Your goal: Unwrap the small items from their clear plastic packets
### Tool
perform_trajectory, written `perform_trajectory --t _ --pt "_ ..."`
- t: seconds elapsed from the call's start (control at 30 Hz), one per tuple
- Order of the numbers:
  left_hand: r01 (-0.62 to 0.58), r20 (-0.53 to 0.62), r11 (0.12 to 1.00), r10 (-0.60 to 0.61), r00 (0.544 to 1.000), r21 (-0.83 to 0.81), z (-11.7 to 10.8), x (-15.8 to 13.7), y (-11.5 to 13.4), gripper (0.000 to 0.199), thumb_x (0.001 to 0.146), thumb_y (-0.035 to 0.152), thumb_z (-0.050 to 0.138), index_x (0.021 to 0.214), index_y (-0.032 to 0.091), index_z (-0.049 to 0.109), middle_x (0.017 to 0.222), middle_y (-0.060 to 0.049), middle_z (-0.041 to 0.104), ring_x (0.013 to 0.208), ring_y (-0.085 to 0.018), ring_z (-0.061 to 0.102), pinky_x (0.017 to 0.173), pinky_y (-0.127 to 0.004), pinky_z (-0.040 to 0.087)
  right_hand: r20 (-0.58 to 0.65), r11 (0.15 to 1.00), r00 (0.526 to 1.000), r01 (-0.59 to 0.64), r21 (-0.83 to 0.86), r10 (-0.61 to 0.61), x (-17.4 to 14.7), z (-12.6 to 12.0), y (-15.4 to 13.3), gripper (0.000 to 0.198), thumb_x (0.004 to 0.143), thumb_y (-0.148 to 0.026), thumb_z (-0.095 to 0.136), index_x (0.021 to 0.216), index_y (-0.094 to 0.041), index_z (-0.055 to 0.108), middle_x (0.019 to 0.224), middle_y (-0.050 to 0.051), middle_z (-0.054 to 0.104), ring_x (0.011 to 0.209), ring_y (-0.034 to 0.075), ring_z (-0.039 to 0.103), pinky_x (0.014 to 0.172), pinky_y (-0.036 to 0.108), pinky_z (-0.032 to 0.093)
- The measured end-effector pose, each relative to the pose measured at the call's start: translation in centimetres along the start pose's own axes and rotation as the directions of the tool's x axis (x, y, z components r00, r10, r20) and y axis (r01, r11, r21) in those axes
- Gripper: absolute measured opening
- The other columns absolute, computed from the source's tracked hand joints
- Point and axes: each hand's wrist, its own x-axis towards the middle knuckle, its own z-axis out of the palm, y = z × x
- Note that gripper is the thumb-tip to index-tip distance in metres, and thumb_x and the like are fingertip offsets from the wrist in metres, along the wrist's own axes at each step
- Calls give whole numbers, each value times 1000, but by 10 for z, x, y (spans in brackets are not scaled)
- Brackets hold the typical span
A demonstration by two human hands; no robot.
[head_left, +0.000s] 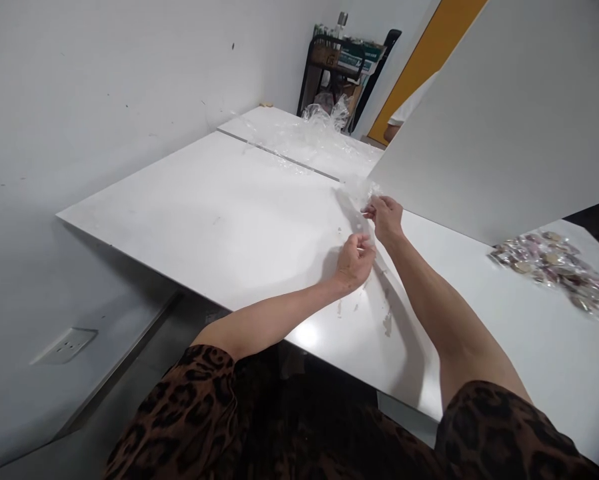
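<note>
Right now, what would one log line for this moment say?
left hand: pinching clear plastic film | right hand: pinching same film | white table beneath | wrapped items pile: far right, untouched

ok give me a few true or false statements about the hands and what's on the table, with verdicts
1. Both hands pinch a clear plastic film over the table. True.
2. The left hand lies farther from the body than the right hand. False: the right hand is farther out.
3. A heap of small wrapped pieces lies on the table to the right. True.
4. The heap sits between the two hands. False: it lies well off to the right, apart from both.
5. The sleeves are plain white. False: they are leopard print.
</note>
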Motion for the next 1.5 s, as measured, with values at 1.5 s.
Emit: perform_trajectory --t 1.5 --pt "332 307 860 -219 926 -388 -15 -4 27 23 105 19 45 100 13 67 87 -4 72 75 -16 71 84 -37 61 114 935 982 -176 307 147 -164 -110 2 62 63 -63 89 109 -27 67 104 3 71 86 20 65 71 35 57"
